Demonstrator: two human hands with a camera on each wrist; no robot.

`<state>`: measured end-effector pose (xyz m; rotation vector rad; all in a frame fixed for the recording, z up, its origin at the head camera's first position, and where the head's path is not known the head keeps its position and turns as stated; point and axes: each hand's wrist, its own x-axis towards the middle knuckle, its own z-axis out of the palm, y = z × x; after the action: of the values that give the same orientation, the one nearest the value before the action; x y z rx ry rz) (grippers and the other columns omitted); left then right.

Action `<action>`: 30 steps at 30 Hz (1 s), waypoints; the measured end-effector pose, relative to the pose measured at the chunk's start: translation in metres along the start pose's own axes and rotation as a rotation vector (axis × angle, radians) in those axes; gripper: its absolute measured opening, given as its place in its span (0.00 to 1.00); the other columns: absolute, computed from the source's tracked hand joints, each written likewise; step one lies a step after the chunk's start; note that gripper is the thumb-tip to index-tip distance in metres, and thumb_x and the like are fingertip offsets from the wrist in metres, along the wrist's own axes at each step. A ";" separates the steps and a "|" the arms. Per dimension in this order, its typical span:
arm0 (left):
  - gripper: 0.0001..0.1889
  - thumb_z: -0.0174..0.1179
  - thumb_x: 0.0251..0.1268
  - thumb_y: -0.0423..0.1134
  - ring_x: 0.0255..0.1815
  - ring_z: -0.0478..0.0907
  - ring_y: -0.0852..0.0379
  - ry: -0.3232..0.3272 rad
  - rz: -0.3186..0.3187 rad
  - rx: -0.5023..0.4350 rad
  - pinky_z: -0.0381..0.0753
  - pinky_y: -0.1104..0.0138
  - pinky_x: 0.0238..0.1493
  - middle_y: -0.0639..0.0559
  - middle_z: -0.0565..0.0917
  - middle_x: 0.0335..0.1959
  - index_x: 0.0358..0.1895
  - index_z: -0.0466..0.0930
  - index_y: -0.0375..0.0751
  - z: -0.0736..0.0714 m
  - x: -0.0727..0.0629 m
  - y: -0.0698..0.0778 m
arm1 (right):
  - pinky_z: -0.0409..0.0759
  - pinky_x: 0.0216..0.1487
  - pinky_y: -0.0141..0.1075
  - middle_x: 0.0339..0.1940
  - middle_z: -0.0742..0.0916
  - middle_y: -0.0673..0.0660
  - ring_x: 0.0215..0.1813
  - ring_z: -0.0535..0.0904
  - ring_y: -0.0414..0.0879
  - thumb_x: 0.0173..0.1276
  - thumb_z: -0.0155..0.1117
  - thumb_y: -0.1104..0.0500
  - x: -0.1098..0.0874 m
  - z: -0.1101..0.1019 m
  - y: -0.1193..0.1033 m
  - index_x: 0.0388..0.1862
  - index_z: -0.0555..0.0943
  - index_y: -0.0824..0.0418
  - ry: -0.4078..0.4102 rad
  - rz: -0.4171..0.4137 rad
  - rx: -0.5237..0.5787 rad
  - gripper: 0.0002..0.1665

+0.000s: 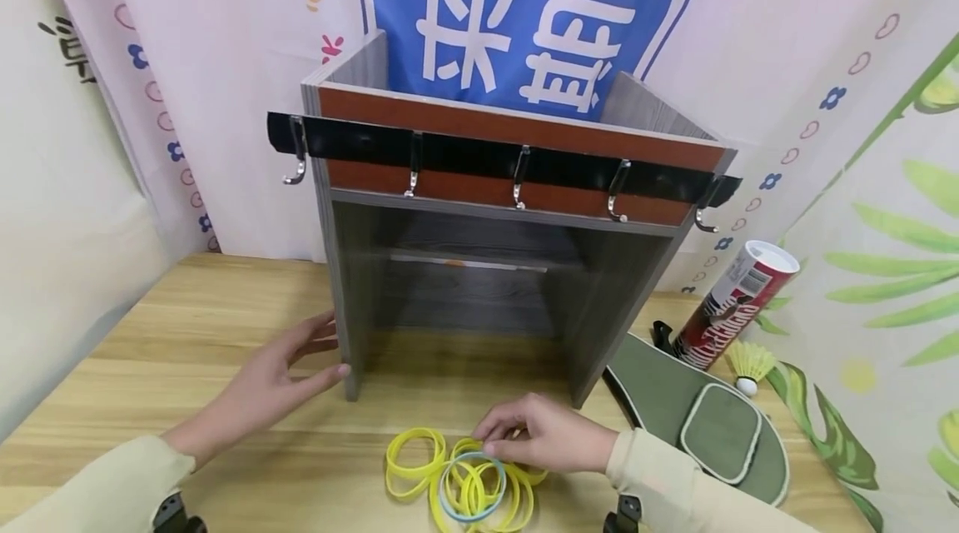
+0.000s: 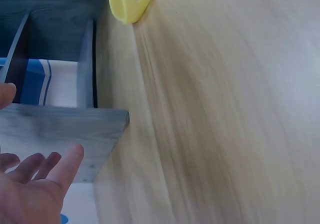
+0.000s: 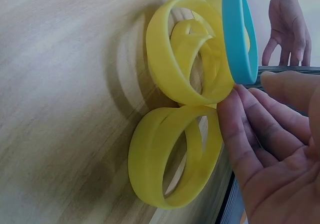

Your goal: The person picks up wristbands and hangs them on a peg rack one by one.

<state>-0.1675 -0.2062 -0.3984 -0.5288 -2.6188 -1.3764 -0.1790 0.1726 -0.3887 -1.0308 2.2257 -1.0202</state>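
Observation:
A small grey wooden rack [image 1: 348,283] with a red-brown front board and a black hook rail [image 1: 464,151] stands on the table. My left hand [image 1: 280,366] is at its left side panel, fingers extended along the outside and thumb tip at the front edge. In the left wrist view, that hand [image 2: 37,194] spans the panel [image 2: 65,126]. My right hand [image 1: 554,437] pinches the edge of a light blue silicone wristband [image 3: 239,38] between thumb and fingertips. Several yellow wristbands [image 3: 150,149] lie heaped beneath and beside it, close to the fingertips.
Right of the rack lies a green racket cover [image 1: 667,387] with a zipped pocket. Behind it, a red and white shuttlecock tube [image 1: 737,300] leans, with a yellow shuttlecock [image 1: 749,362] beside it. Printed cloth [image 1: 247,100] hangs behind the rack.

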 end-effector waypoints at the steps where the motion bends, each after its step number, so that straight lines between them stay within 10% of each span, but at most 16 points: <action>1: 0.38 0.67 0.72 0.41 0.65 0.80 0.30 0.005 0.010 -0.017 0.89 0.58 0.51 0.29 0.77 0.71 0.79 0.62 0.30 0.003 0.002 -0.001 | 0.84 0.52 0.27 0.47 0.94 0.58 0.46 0.86 0.30 0.75 0.66 0.60 0.000 0.000 0.000 0.52 0.88 0.64 -0.001 0.006 0.005 0.12; 10: 0.31 0.68 0.69 0.35 0.57 0.86 0.35 0.083 0.071 0.060 0.87 0.52 0.54 0.32 0.86 0.59 0.71 0.71 0.27 0.019 0.006 -0.011 | 0.84 0.50 0.26 0.44 0.93 0.59 0.43 0.84 0.26 0.75 0.67 0.59 0.006 0.005 0.002 0.53 0.87 0.65 -0.025 0.023 0.039 0.13; 30: 0.35 0.67 0.69 0.35 0.59 0.84 0.33 -0.013 -0.015 -0.027 0.86 0.51 0.56 0.25 0.80 0.64 0.75 0.65 0.23 0.028 0.015 -0.018 | 0.85 0.47 0.27 0.51 0.86 0.80 0.40 0.86 0.34 0.75 0.63 0.66 0.003 -0.012 0.009 0.57 0.83 0.76 -0.074 0.119 0.366 0.17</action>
<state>-0.1865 -0.1887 -0.4241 -0.5244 -2.6230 -1.4187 -0.1924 0.1792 -0.3888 -0.7523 1.9202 -1.2540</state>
